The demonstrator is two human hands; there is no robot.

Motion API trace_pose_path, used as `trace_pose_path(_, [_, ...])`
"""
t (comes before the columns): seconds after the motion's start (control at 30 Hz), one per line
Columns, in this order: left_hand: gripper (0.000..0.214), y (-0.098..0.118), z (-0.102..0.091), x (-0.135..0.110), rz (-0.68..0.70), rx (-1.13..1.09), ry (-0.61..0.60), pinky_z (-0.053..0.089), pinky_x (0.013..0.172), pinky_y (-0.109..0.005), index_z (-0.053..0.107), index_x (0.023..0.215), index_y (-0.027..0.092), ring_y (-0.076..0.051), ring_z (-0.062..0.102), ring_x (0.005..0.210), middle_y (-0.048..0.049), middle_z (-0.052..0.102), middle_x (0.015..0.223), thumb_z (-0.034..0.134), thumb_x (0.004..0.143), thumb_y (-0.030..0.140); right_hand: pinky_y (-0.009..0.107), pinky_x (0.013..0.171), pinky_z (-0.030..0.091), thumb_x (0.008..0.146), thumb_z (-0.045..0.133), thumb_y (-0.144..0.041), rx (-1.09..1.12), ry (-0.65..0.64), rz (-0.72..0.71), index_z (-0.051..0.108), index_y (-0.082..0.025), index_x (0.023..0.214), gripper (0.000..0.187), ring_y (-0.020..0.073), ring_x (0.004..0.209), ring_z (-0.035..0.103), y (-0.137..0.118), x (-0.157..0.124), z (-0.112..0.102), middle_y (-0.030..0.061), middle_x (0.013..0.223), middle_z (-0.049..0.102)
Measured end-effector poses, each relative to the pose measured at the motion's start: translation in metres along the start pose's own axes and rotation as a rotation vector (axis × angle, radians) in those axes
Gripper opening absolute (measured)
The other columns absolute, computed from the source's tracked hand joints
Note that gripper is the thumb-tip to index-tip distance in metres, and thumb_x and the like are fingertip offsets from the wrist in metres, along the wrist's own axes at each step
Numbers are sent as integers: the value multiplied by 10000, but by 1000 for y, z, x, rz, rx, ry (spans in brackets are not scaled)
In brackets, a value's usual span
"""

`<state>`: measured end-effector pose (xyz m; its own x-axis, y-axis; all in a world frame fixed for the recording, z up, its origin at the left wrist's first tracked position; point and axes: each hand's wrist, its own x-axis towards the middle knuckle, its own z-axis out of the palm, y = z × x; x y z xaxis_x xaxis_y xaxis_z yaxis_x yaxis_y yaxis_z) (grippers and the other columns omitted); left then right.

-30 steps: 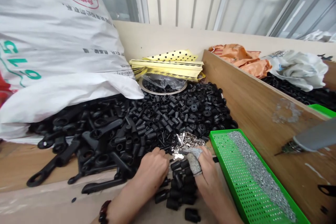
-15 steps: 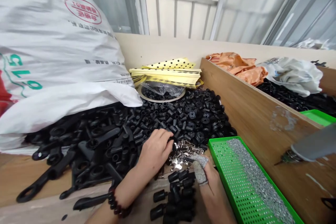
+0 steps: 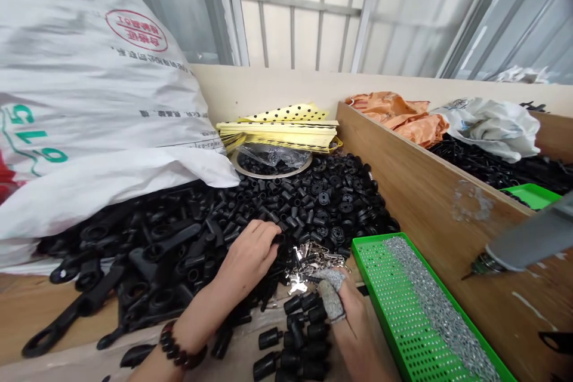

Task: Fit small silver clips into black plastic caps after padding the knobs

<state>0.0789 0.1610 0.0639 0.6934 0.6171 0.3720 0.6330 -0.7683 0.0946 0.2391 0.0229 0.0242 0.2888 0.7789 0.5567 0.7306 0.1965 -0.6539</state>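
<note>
My left hand is over the near edge of a heap of small black plastic sleeves. Its fingers are curled round one black plastic sleeve, partly hidden by them. A dark beaded bracelet circles that wrist. Beside a small pile of shiny metal clips, my right hand is closed, grey wrapping on its thumb and a finger. What it pinches is too small and hidden to name. Several black knob-like pieces with stems lie in rows on the table between my forearms.
Right of my right hand stands a green perforated tray holding small silvery parts. A grey power screwdriver hangs by the wooden divider. Black handles and a big white sack are at left. Behind is a metal bowl.
My left hand has moved left and slightly back from the metal clips, with the black sleeve in its fingers. My right hand stays beside the clips. The view has shifted slightly.
</note>
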Motion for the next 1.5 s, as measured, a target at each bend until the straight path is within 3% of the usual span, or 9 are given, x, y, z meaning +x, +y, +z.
trace_pose_path(0.17, [187,15,-14,-32,41,-340,2,464,778,-262,536,1012,183,-162,561,869,-27,626,919,467,857,106,377,844,466,835,374,-64,-12,-111,-147,515,-240,1020,291,244,1028,548,-12,4,-8,59,1031,608])
trace_pose_path(0.47, [192,40,-23,-65,-20,-730,-140,446,776,-266,594,1063,234,-165,554,872,-29,631,940,477,914,203,440,802,394,671,358,-5,-72,-330,-362,518,-185,820,283,225,783,502,-21,5,-9,77,826,572])
trace_pose_path(0.67, [199,44,-22,-82,-119,-857,-154,444,730,-262,618,1033,223,-167,560,828,-31,625,875,451,933,263,361,749,433,702,334,-12,68,-520,-190,504,-196,776,261,201,752,536,-33,0,-15,50,769,600])
trace_pose_path(0.9, [202,38,-21,-90,52,-696,45,445,755,-273,588,1080,197,-170,545,841,-57,623,929,492,904,172,258,839,465,747,368,-22,164,-621,-49,508,-219,905,288,179,972,573,-33,-10,-21,42,977,623])
trace_pose_path(1.0, [195,40,-24,-91,-4,-761,-6,455,709,-259,618,1041,198,-166,563,798,-49,633,865,469,916,209,271,856,469,786,356,-38,162,-687,-19,510,-218,935,280,179,982,570,-31,-13,-21,47,1003,613])
trace_pose_path(1.07, [214,42,-25,-90,-92,-848,-88,461,683,-247,651,983,205,-162,584,771,-35,647,816,449,919,234,293,841,477,790,346,-46,168,-715,-53,513,-215,911,267,181,928,570,-31,-11,-21,47,964,611])
trace_pose_path(1.2, [219,43,-22,-89,-243,-1013,-183,470,699,-228,681,928,208,-150,615,759,-14,691,832,468,889,240,381,802,478,774,358,-87,83,-680,-264,534,-178,889,229,225,874,536,-33,-7,-15,92,914,599])
trace_pose_path(1.3, [223,44,-18,-91,-317,-1081,-228,460,620,-206,684,897,199,-134,599,663,6,677,735,473,885,271,391,764,477,787,346,-102,54,-676,-310,539,-168,863,218,231,836,526,-32,-8,-11,100,875,591])
trace_pose_path(1.5, [207,48,-25,-96,-157,-898,-106,456,684,-224,652,965,221,-151,602,769,-16,673,841,452,914,230,304,855,471,797,344,-74,212,-725,-41,510,-216,947,265,190,947,565,-31,-21,-18,51,982,608])
